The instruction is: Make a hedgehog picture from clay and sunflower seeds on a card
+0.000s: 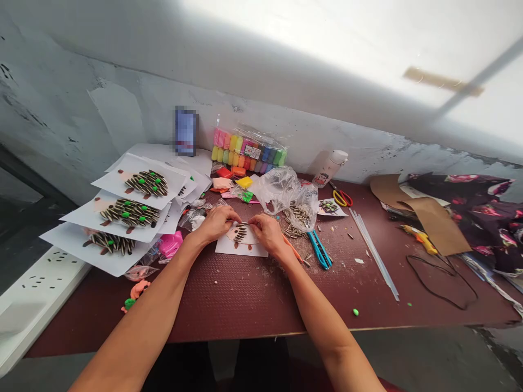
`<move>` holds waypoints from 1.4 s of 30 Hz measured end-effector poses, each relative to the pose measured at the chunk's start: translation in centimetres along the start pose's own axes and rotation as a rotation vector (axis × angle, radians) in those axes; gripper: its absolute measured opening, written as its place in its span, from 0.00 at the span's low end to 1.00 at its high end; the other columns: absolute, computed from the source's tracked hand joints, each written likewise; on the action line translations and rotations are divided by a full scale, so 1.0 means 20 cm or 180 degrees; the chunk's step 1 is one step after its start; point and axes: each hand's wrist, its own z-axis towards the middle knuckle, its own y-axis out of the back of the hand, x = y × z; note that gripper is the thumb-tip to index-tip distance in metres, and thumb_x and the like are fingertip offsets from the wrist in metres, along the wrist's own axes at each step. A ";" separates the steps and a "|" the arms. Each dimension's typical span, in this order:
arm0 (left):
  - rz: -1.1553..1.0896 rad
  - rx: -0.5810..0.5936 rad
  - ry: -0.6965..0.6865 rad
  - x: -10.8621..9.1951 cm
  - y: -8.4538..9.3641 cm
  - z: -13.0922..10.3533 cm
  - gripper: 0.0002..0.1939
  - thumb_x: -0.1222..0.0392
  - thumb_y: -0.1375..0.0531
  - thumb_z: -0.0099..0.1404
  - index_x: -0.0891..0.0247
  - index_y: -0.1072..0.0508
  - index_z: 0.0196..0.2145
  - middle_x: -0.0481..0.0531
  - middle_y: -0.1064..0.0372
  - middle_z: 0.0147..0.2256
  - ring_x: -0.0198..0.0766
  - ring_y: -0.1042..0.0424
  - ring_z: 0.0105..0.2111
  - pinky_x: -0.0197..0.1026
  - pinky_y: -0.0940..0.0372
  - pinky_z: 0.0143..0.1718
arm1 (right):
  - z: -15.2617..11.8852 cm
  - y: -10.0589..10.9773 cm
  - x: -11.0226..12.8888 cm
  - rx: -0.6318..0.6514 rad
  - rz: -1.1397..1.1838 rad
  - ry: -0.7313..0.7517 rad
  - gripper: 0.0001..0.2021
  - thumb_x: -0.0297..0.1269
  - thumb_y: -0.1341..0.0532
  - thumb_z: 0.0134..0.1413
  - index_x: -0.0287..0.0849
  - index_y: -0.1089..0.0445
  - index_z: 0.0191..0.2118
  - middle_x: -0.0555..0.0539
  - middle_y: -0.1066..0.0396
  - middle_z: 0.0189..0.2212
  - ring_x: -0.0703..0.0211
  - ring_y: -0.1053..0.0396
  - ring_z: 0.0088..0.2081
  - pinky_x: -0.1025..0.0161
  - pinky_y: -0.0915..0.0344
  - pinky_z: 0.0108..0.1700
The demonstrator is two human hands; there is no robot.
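A white card [223, 246] with a hedgehog picture lies on the table in front of me. Rows of striped sunflower seeds [240, 234] stand on the hedgehog's body. My left hand [219, 222] rests at the card's upper left, its fingers curled and the tips pressed together near the hedgehog. At the upper right of the card, my right hand [266, 231] is closed in a pinch beside the seeds. Whatever is between the fingertips of either hand is too small to make out. Loose sunflower seeds [298, 218] spill from a clear plastic bag [278, 188] just beyond my right hand.
Finished-looking hedgehog sheets [143, 163] are stacked at left, beside a white power strip [44, 288]. Modelling clay packs [249, 152] stand against the wall. To the right lie a blue utility knife [319, 249], scissors [342, 197], glue sticks [375, 256] and a yellow glue gun [420, 238] with its cord.
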 end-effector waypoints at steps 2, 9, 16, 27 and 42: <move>-0.0003 -0.0005 -0.0016 0.00 0.00 0.00 0.21 0.70 0.43 0.58 0.54 0.15 0.41 0.53 0.23 0.39 0.44 0.28 0.43 0.46 0.34 0.51 | 0.00 0.00 0.00 -0.0009 0.0010 0.0012 0.10 0.27 0.40 0.62 0.43 0.21 0.42 0.46 0.22 0.39 0.58 0.28 0.41 0.64 0.38 0.45; -0.0010 -0.0028 -0.0039 0.01 -0.01 0.00 0.20 0.69 0.42 0.58 0.54 0.15 0.41 0.53 0.22 0.39 0.44 0.28 0.42 0.46 0.34 0.51 | 0.00 -0.01 0.00 -0.0029 -0.0011 0.0061 0.10 0.28 0.40 0.62 0.44 0.20 0.42 0.46 0.23 0.38 0.57 0.28 0.40 0.64 0.38 0.43; 0.0001 -0.0013 0.0000 0.01 -0.01 0.01 0.21 0.71 0.43 0.58 0.55 0.15 0.41 0.53 0.23 0.39 0.45 0.28 0.42 0.46 0.35 0.50 | 0.01 -0.01 -0.01 0.0014 -0.0082 0.0091 0.12 0.28 0.40 0.62 0.44 0.20 0.43 0.46 0.24 0.37 0.57 0.29 0.40 0.65 0.38 0.42; 0.0015 -0.0020 0.0033 0.01 -0.01 0.01 0.21 0.72 0.43 0.58 0.55 0.14 0.40 0.53 0.23 0.39 0.45 0.28 0.43 0.46 0.34 0.51 | 0.02 -0.02 -0.03 0.0069 -0.0271 0.0182 0.13 0.29 0.41 0.64 0.45 0.19 0.46 0.45 0.24 0.39 0.57 0.29 0.42 0.65 0.37 0.43; 0.0016 -0.0061 -0.0030 0.01 -0.01 0.00 0.21 0.73 0.43 0.58 0.55 0.14 0.39 0.52 0.23 0.38 0.45 0.28 0.43 0.45 0.35 0.50 | 0.02 -0.02 -0.04 0.0086 -0.0397 0.0309 0.13 0.31 0.42 0.67 0.44 0.19 0.46 0.45 0.26 0.38 0.57 0.31 0.42 0.64 0.38 0.46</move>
